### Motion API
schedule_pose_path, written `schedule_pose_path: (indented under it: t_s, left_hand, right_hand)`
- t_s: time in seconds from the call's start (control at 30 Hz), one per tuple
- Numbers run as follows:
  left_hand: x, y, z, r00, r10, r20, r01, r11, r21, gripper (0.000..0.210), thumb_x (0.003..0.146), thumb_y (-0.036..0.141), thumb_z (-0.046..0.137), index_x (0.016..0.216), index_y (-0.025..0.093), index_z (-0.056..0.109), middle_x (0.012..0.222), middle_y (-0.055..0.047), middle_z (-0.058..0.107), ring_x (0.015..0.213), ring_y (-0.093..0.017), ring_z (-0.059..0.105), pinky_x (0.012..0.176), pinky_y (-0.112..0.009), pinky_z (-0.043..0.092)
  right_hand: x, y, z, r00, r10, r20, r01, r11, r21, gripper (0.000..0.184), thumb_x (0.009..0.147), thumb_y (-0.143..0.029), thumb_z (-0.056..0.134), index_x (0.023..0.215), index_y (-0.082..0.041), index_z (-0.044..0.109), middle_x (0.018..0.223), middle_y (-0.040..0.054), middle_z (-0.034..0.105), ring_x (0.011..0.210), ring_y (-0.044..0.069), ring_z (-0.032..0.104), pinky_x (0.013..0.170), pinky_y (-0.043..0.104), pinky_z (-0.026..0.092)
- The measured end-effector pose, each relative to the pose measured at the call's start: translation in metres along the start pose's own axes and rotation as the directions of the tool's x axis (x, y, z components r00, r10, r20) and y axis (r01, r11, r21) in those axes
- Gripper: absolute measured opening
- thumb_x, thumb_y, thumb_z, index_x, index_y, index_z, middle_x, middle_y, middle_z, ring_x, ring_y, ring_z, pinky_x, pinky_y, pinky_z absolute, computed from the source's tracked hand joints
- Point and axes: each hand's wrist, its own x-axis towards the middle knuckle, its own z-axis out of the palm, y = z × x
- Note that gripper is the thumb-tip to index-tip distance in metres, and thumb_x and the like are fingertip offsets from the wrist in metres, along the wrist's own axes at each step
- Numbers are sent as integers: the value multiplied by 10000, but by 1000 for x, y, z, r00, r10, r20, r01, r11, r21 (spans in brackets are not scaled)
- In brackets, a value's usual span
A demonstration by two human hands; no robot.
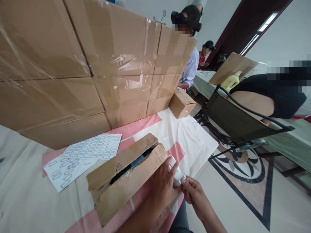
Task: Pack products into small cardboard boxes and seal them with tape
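Observation:
My left hand (164, 184) is wrapped round a smooth white rounded object (177, 173), whose kind I cannot make out because the fingers cover much of it. My right hand (194, 191) pinches at a small pale edge on the near side of that object. Just left of my left hand lies a torn-open cardboard box (136, 194), with something blue and dark showing through its ragged slit. Sheets of blue-outlined labels (97, 145) rest beyond the box, partly overlapping. A small loose label (165, 138) lies on the pink and white cloth (199, 139).
A wall of taped cartons (128, 48) stands along the table's far side. A smaller carton (183, 105) sits at its right end, near a person in a light shirt (191, 68). To the right another person sits in a folding chair (238, 119) beside a green-covered table.

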Motion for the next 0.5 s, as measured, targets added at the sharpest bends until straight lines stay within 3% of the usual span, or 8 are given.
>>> schedule_pose_path:
  t_s: [0.5]
  left_hand:
    - [-2, 0, 1, 1000, 1, 14, -1, 1000, 5, 657, 881, 337, 720, 1457, 178, 446, 1442, -203, 567, 1356, -334, 570, 1041, -509, 568]
  right_hand:
    - [4, 3, -2, 999, 44, 7, -44, 998, 37, 635, 713, -731, 794, 648, -203, 448, 465, -109, 328, 416, 17, 169, 460, 246, 88]
